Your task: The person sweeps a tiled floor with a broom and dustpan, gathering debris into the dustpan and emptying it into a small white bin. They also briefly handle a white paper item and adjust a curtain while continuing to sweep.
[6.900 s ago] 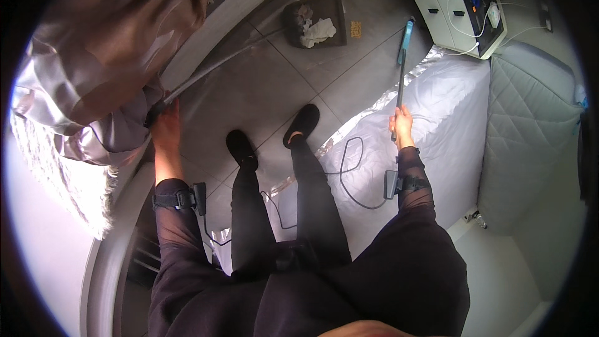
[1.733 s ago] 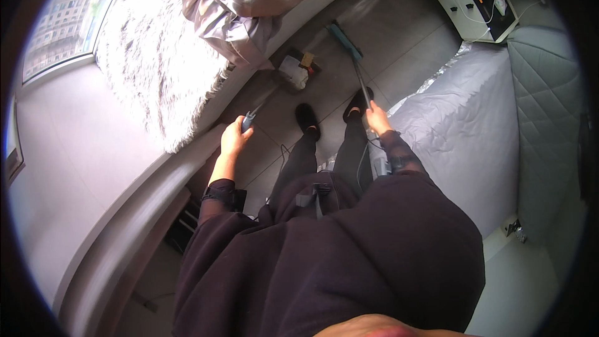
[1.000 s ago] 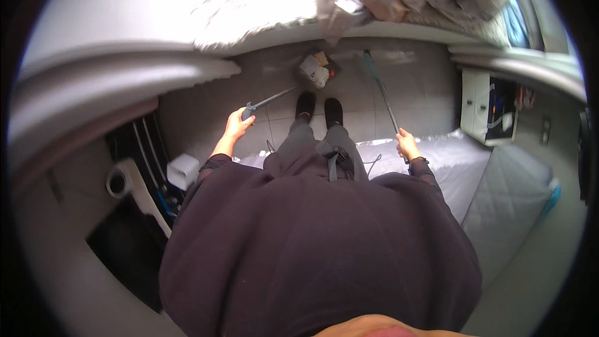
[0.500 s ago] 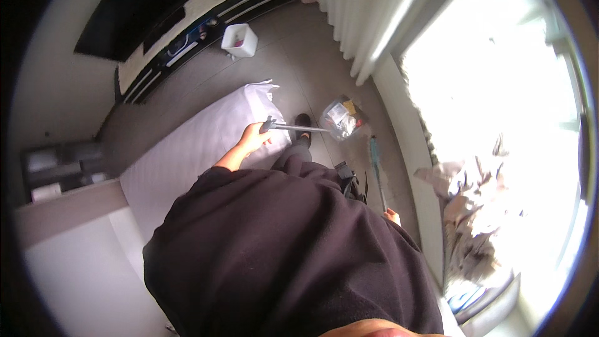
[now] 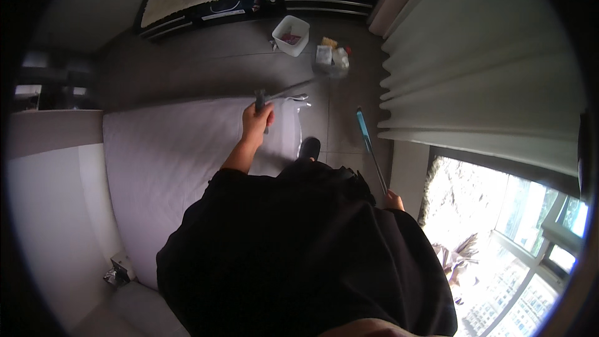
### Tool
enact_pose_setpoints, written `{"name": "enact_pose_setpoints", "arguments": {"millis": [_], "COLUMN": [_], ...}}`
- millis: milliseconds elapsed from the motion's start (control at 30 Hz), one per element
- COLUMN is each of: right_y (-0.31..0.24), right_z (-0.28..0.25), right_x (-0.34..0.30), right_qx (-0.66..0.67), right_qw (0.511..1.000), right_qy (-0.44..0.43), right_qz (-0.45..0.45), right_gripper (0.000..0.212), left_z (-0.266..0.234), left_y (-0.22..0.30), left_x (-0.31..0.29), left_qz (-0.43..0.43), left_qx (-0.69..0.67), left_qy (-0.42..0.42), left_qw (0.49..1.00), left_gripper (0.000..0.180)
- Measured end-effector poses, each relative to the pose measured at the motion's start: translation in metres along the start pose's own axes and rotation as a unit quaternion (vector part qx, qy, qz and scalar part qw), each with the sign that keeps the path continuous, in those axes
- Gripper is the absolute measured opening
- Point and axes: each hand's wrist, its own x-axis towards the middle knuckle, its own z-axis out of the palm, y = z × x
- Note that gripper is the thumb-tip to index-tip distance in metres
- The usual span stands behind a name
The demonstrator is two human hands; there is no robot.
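Holding red bits: white tub [image 5: 291, 26].

My left hand [image 5: 256, 123] is gripping the dark handle of a long grabber tool [image 5: 288, 92], which is reaching forward and to the right, its blurred far end [image 5: 329, 70] closing on a clear plastic wrapper. Just beyond that end, a white bin [image 5: 291, 27] is standing on the grey tiled floor [image 5: 206, 62]. My right hand [image 5: 393, 200], low beside my dark top, is holding a thin pole with a blue tip [image 5: 369, 147], pointing forward. A pale mattress [image 5: 181, 162] is lying beneath my left hand. White curtains [image 5: 474, 81] are hanging to the right of my right hand.
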Motion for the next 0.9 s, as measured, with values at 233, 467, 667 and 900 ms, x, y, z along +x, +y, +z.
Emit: {"name": "enact_pose_setpoints", "arguments": {"millis": [233,467,667,900], "right_y": [-0.043,-0.095,-0.101,-0.137], "right_z": [-0.067,-0.147,-0.172,-0.2], "right_x": [0.086,0.109,0.117,0.115], "right_qx": [-0.011,-0.023,0.002,0.018], "right_qw": [0.946,0.998,0.989,0.999], "right_qy": [0.185,-0.03,0.011,-0.032], "right_qz": [-0.266,-0.047,-0.148,0.035], "right_gripper": [0.039,0.042,0.041,0.044], "left_z": [0.026,0.039,0.044,0.043], "left_y": [0.019,-0.01,-0.043,-0.065], "left_x": [0.133,0.204,0.233,0.244], "left_qz": [-0.043,-0.102,-0.119,-0.138], "left_qx": [-0.251,-0.468,-0.644,-0.76], "left_qy": [0.1,0.151,0.125,0.137], "left_qw": [0.962,0.865,0.745,0.62], "left_gripper": [0.012,0.01,0.013,0.013]}}
